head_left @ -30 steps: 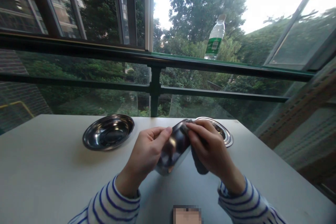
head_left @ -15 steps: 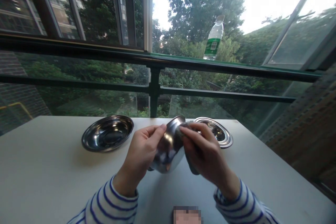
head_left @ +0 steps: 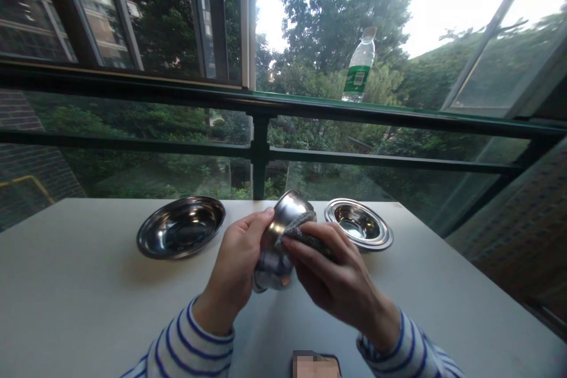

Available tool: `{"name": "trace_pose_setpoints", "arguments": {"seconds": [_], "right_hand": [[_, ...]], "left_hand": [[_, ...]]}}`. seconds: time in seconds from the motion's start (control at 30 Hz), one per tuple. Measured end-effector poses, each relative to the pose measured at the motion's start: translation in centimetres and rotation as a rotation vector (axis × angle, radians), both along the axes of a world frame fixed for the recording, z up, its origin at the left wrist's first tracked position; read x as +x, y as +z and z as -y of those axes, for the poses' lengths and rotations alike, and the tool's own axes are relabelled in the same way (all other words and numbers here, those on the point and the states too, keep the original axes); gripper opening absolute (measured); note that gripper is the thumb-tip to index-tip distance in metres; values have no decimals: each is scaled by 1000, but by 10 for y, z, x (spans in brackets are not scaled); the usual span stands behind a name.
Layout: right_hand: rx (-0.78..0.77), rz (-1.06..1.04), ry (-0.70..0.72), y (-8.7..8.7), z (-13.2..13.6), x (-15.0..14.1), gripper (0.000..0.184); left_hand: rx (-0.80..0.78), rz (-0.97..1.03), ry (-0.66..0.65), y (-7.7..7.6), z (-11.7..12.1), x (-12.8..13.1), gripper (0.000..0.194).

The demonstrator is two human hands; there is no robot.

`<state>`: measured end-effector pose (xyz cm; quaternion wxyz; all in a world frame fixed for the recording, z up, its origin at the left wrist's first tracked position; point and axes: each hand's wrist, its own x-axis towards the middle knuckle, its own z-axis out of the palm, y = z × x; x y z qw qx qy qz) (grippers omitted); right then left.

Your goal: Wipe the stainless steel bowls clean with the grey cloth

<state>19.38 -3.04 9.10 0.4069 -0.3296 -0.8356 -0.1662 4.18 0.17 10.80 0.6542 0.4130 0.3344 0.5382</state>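
Observation:
A shiny metal bowl (head_left: 271,251) is held up on its side over the white table. My left hand (head_left: 237,257) grips it from the left, thumb on the outer wall near the rim. Against the bowl's outer side my right hand (head_left: 334,266) presses a grey cloth (head_left: 305,236), fingers closed over it. Part of the cloth is hidden under those fingers. Behind my left hand lies a wide steel bowl (head_left: 181,230). Smaller nested-looking steel bowls (head_left: 383,239) stand beyond my right hand.
Both hands work above a white table (head_left: 80,289). At the near edge is a dark-rimmed object (head_left: 335,360), partly pixelated. Past the table run a dark green railing (head_left: 199,94) and window panes. A clear plastic bottle (head_left: 358,74) with a green label stands on the ledge.
My right hand has moved left and slightly down across the bowl with the cloth. The held bowl has tilted and shifted a little left, and the right-hand bowls show more fully.

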Motion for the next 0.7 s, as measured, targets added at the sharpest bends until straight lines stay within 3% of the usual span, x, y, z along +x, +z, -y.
{"name": "trace_pose_setpoints", "arguments": {"seconds": [0.17, 0.37, 0.7], "right_hand": [[-100, -182, -102, -1, -6, 4, 33], [-12, 48, -18, 2, -2, -1, 31], [23, 51, 41, -1, -3, 2, 35]], "left_hand": [[-1, -43, -24, 2, 3, 3, 25], [56, -43, -25, 2, 3, 2, 22], [40, -63, -202, 4, 4, 0, 28]]}}
